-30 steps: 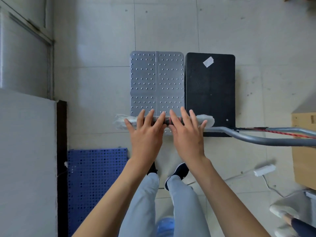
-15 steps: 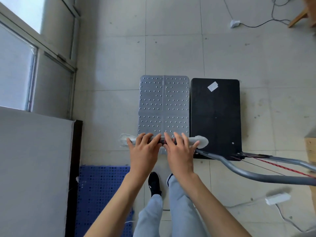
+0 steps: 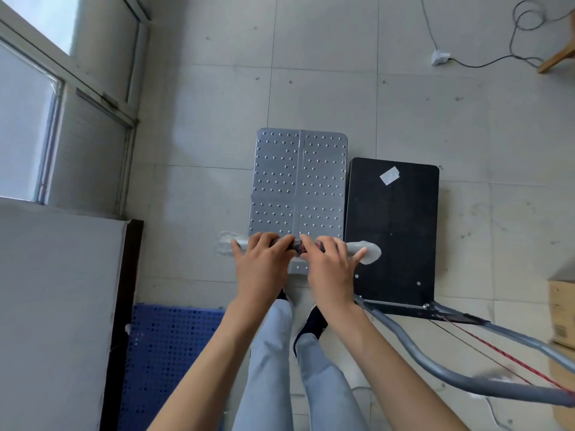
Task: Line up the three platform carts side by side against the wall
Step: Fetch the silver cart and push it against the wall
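Observation:
A silver studded platform cart [image 3: 298, 181] stands on the tiled floor in front of me. Its plastic-wrapped handle [image 3: 367, 251] runs across the near end. My left hand [image 3: 259, 265] and my right hand [image 3: 329, 269] both grip that handle side by side. A black platform cart [image 3: 392, 231] sits right beside it on the right, with its grey tubular handle [image 3: 435, 365] leaning toward me. The silver cart's far edge lies further ahead than the black cart's. No third cart is clearly in view.
A wall with a window [image 3: 28, 119] is at the left. A grey panel [image 3: 53, 306] and a blue perforated pallet [image 3: 168, 353] lie at the lower left. A cardboard box [image 3: 561, 312] stands at the right edge. A cable and plug [image 3: 440, 56] lie far ahead.
Both hands have closed around the handle, and the silver cart has rolled forward past the black cart's far edge. My view has tilted up, showing more floor and window.

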